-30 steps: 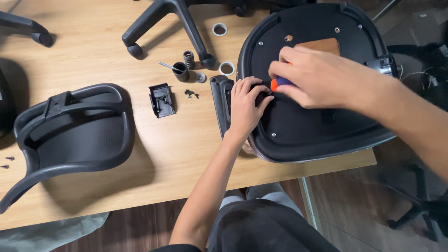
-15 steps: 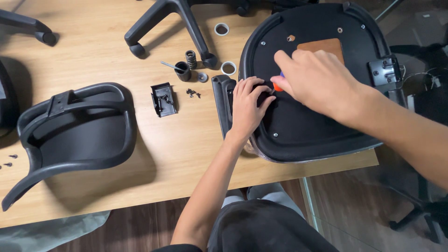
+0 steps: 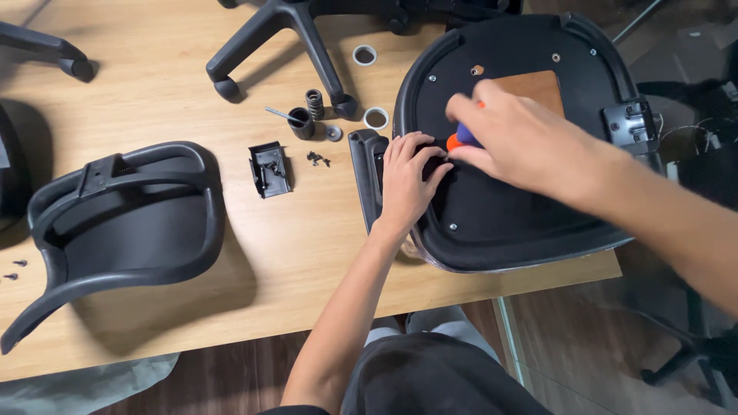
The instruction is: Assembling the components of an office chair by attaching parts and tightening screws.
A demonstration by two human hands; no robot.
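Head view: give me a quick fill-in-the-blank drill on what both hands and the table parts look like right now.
1. The right hand grips a tool with an orange and ____ handle.
2. The left hand rests on the upturned black chair seat, beside its black ____.
3. The black curved backrest frame lies on the ____ table.
4. The coiled metal spring stands beside a leg of the black wheeled ____.

Missing words: blue; armrest; wooden; base

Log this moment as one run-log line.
left hand: on chair seat underside | right hand: gripping orange-handled screwdriver | table: screws
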